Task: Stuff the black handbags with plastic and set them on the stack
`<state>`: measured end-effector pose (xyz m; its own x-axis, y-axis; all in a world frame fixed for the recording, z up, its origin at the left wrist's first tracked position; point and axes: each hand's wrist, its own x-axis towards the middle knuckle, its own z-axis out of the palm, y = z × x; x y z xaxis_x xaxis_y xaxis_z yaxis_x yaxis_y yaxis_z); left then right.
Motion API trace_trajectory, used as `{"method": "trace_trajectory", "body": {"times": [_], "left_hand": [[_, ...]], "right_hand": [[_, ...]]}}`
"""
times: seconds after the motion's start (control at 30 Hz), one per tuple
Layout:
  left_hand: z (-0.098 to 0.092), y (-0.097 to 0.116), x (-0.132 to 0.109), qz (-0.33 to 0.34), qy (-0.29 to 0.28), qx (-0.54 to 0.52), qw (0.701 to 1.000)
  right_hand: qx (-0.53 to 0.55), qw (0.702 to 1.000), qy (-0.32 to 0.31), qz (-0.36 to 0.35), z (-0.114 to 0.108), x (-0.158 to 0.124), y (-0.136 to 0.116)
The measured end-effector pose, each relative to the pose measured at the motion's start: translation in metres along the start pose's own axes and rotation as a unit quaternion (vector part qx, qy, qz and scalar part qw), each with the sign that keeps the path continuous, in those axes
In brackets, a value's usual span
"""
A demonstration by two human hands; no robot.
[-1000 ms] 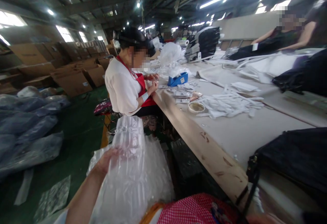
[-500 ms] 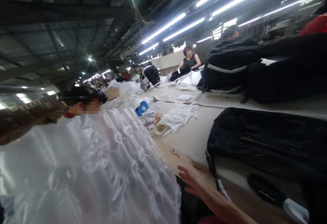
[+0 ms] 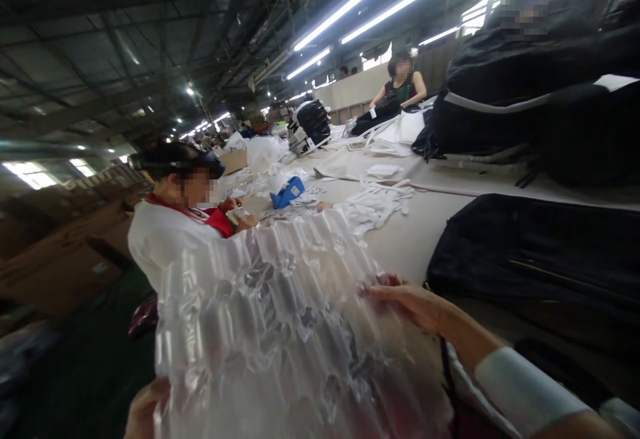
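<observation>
A sheet of clear air-cushion wrap [image 3: 280, 332], with rows of puffed pockets, spreads across the lower middle of the head view. At its lower left edge my left hand [image 3: 149, 409] is closed on it, fingers partly hidden behind the plastic. My right hand [image 3: 407, 299] pinches the sheet's right edge, thumb and fingers together; a white band circles that forearm. A black bag [image 3: 540, 245] with a zip lies on the table just right of my right hand.
A co-worker in a white top [image 3: 155, 232] stands at the left beside the table [image 3: 400, 232]. White strips [image 3: 383, 205] and a blue tape dispenser [image 3: 289, 193] lie on it. Black bags [image 3: 500, 112] are piled at the right; another person [image 3: 400, 85] works farther back. Cartons [image 3: 50, 245] stand at left.
The air-cushion sheet has dropped lower and shifted right, uncovering the co-worker at left. My right hand has gone from open, beside the sheet, to gripping its edge. My left hand has come into view.
</observation>
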<state>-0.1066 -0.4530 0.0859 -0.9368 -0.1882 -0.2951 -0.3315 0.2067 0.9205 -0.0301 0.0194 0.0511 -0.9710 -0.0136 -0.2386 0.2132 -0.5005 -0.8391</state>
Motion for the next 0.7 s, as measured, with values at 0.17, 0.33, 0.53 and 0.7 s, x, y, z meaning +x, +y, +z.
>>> {"method": "trace_trajectory", "body": {"times": [0.17, 0.33, 0.53, 0.7], "left_hand": [[0.053, 0.032, 0.008, -0.011, -0.038, -0.016, 0.999], [0.139, 0.055, -0.041, 0.224, -0.100, 0.093, 0.965], [0.246, 0.038, -0.128, 0.447, -0.229, 0.213, 0.838], [0.279, 0.032, -0.161, 0.443, -0.325, 0.291, 0.783]], "right_hand": [[-0.160, 0.975, 0.115, -0.101, -0.012, -0.025, -0.009], [-0.191, 0.938, 0.218, -0.191, 0.008, -0.047, 0.022], [-0.110, 0.967, 0.129, -0.191, 0.041, -0.073, 0.043], [0.065, 0.985, 0.048, -0.152, 0.033, -0.097, 0.049]]}}
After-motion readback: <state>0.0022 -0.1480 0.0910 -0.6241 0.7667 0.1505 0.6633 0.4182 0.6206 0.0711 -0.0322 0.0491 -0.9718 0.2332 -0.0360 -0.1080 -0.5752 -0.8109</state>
